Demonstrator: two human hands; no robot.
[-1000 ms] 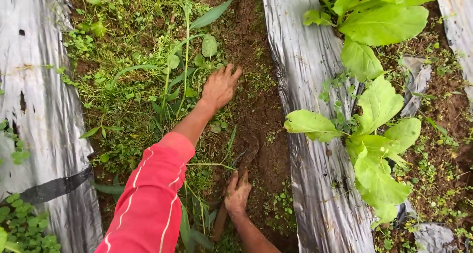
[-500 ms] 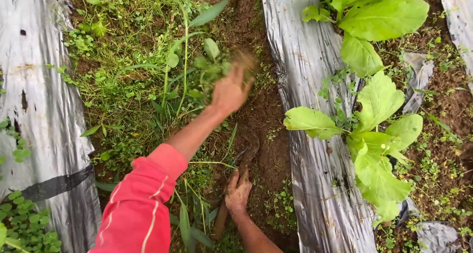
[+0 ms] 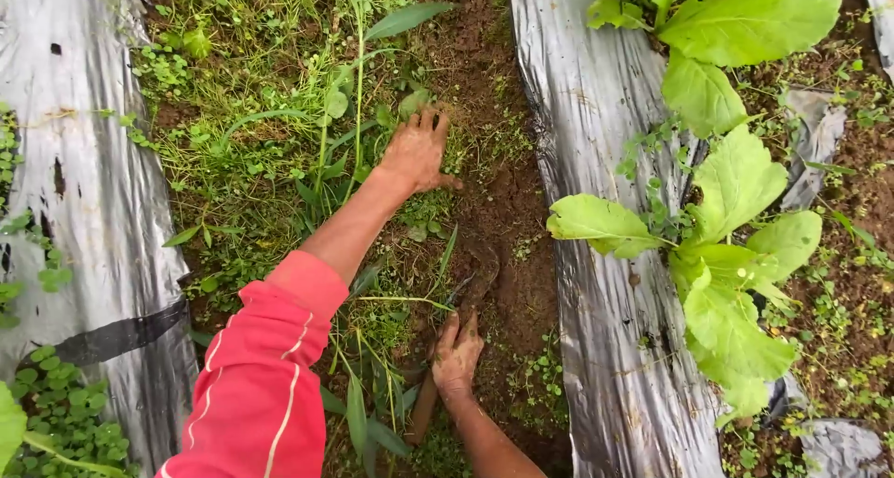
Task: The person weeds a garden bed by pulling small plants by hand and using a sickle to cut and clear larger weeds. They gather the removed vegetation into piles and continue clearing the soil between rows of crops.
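Since the left hand (image 3: 414,150) presses spread fingers on the weeds (image 3: 279,134) left of the dirt furrow (image 3: 494,208), grab low near roots; right hand (image 3: 456,352) clutches a wooden-handled tool (image 3: 424,408) nearer in.

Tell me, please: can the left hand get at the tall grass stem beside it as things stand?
Probably yes. The left hand lies palm down on the weeds, and the tall grass stem rises just beside it with nothing between.

The left hand (image 3: 414,152) presses flat on weeds (image 3: 279,152) while the right hand (image 3: 456,355) grips a soil-caked hand hoe (image 3: 470,287) between silver mulch sheets (image 3: 596,255).
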